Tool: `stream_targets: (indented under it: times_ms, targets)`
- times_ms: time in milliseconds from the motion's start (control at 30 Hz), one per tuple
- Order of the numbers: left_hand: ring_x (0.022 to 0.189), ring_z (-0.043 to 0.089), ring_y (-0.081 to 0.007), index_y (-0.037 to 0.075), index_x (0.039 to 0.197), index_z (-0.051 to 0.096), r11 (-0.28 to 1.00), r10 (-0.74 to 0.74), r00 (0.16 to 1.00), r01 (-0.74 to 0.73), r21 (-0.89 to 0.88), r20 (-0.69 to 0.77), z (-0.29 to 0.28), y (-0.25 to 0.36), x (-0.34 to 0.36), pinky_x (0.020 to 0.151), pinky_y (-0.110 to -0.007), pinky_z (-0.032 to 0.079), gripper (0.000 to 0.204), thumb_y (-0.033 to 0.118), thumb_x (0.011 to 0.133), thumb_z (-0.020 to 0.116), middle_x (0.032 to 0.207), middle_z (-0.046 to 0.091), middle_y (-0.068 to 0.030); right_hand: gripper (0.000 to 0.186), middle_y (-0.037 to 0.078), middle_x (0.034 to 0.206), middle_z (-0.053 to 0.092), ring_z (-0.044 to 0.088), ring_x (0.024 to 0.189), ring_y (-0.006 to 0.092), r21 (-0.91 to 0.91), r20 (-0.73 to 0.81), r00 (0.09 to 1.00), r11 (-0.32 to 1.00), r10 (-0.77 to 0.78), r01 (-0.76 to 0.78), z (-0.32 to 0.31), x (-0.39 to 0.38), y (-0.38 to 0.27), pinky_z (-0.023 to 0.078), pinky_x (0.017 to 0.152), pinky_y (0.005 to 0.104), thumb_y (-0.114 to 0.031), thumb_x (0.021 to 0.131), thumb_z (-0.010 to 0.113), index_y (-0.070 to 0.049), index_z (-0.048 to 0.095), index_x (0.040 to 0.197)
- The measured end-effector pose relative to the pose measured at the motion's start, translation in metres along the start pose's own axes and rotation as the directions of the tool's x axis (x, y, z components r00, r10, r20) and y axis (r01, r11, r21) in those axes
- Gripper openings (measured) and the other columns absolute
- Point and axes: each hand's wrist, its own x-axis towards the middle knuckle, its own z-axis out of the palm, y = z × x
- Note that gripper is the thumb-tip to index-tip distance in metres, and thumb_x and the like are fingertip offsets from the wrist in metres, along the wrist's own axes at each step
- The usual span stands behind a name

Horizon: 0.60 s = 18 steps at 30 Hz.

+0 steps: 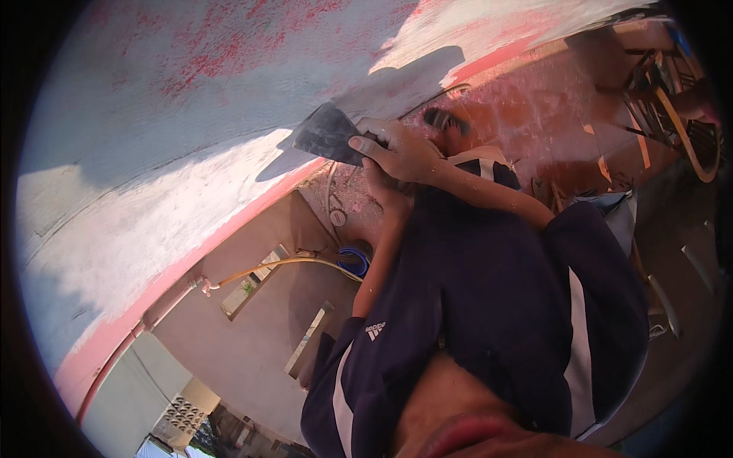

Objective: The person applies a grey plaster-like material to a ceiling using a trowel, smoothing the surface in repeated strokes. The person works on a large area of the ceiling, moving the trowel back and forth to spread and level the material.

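A wide dark metal scraper blade [327, 134] lies flat against a grey-white wall [191, 137] flecked with old red paint. My right hand [405, 153] is closed around the scraper's handle, its fingers dusty with white powder. My left hand [384, 192] sits directly under the right one and seems to brace the same handle, though its fingers are mostly hidden. Both forearms come out of dark blue sleeves with white stripes.
A red painted band [229, 221] runs along the wall's edge. Below lie a yellow hose [290, 263], a blue bucket [353, 261] and a thin pipe [172, 301]. A dusty red floor [550, 107] and wooden furniture [672, 99] are at the upper right.
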Motion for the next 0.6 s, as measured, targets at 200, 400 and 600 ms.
stream_targets:
  times_ms: [200, 400, 600]
  targets:
    - [0.125, 0.053, -0.0213, 0.004, 0.139, 0.046, 0.981, 0.114, 0.928, -0.162, 0.108, 0.355, -0.029, 0.027, 0.021, 0.104, -0.039, 0.044, 0.067, 0.06, 0.105, 0.029, 0.135, 0.053, -0.011, 0.026, 0.013, 0.06, 0.049, 0.044, 0.055, 0.019, -0.06, 0.013, 0.942, 0.94, -0.335, 0.335, 0.01, 0.025, -0.023, 0.039, 0.054, 0.0346, -0.02, 0.097, 0.063, 0.003, 0.058, 0.086]
    - [0.114, 0.059, -0.0214, 0.003, 0.131, 0.054, 0.59, -0.018, 0.795, -0.481, 0.649, 0.606, -0.051, 0.016, 0.024, 0.098, -0.036, 0.047, 0.045, 0.037, 0.107, 0.037, 0.121, 0.06, -0.0125, 0.034, 0.023, 0.094, 0.069, 0.065, 0.089, 0.0409, -0.374, 0.057, 0.998, 0.927, 0.005, 0.017, -0.05, -0.007, 0.034, 0.05, 0.081, 0.0442, -0.032, 0.096, 0.063, -0.001, 0.069, 0.109]
    - [0.105, 0.064, -0.0211, 0.003, 0.119, 0.061, 0.584, -0.129, 0.939, -0.188, 0.789, 0.319, -0.102, 0.017, 0.019, 0.081, -0.035, 0.054, 0.029, -0.003, 0.093, 0.049, 0.115, 0.063, -0.0102, 0.035, 0.023, 0.101, 0.068, 0.066, 0.097, 0.0407, -0.63, -0.376, 0.742, 0.434, 0.556, -0.644, -0.212, -0.14, 0.203, 0.049, 0.083, 0.0488, -0.032, 0.096, 0.059, 0.0, 0.067, 0.108]
